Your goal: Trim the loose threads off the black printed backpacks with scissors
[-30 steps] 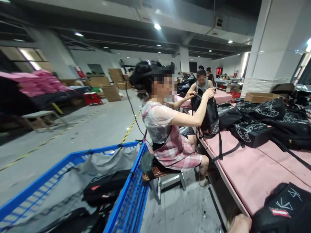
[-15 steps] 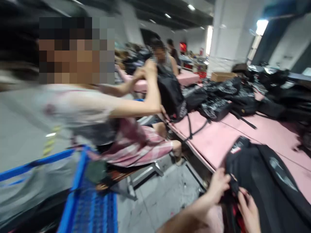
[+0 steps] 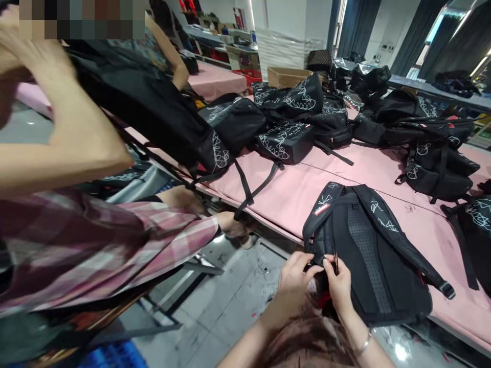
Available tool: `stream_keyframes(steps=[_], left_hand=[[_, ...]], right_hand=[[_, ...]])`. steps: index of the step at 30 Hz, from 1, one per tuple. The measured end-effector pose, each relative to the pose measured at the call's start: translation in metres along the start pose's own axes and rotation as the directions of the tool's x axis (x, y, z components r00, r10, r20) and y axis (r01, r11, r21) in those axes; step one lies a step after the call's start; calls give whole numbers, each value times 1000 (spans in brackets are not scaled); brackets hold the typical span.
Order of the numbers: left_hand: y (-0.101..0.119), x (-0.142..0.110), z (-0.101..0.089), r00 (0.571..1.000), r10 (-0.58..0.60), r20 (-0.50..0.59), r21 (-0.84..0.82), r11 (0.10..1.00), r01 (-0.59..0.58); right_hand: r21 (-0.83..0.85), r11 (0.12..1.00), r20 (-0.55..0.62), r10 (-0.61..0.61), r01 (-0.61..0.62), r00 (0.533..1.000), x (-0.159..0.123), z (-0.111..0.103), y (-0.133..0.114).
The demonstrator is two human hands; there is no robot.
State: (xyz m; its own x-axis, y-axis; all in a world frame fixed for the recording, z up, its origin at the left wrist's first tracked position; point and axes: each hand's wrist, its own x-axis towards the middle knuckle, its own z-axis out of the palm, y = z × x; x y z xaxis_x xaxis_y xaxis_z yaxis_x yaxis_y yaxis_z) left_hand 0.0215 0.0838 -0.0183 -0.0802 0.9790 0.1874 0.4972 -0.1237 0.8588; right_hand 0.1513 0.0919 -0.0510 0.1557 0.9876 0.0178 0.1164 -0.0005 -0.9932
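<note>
A black backpack [image 3: 370,255] lies on the near edge of the pink table, its padded back panel and shoulder straps facing up. White scribbles and a small red label mark the straps. My left hand [image 3: 297,273] pinches the lower part of the left shoulder strap [image 3: 317,255] beside the bag. Close against it, my right hand [image 3: 339,281] pinches the same strap between thumb and fingers. Something thin and dark sticks up from the right fingers; its kind cannot be made out. The other shoulder strap ends in a buckle [image 3: 448,289] at the right.
The pink table [image 3: 284,199] bears several more black backpacks [image 3: 287,140] with white drawings. At left a seated person's arm [image 3: 72,117] is by another black backpack [image 3: 146,102] over the table edge. A cardboard box [image 3: 289,76] stands behind, and a blue crate [image 3: 115,355] sits low at left.
The view has swung right and down, so the backpack and my hands appear nearer the middle. Both hands stay on the strap. The co-worker's black backpack is now tilted beside the table.
</note>
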Motion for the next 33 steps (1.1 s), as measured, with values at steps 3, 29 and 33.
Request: stream_keyframes(steps=[3,29,33], left_hand=[[0,8,-1,993,-34,110,13,999,33],[10,16,16,839,-286,462,-766,348,540],[15,14,14,811,-320,490,-664,466,585]], right_hand=[[-67,996,-3,-60,59,998,-2,-3,-2],[32,999,86,37,-40,996,1,-26,8],[57,992,91,104,-109,990,1,-29,7]])
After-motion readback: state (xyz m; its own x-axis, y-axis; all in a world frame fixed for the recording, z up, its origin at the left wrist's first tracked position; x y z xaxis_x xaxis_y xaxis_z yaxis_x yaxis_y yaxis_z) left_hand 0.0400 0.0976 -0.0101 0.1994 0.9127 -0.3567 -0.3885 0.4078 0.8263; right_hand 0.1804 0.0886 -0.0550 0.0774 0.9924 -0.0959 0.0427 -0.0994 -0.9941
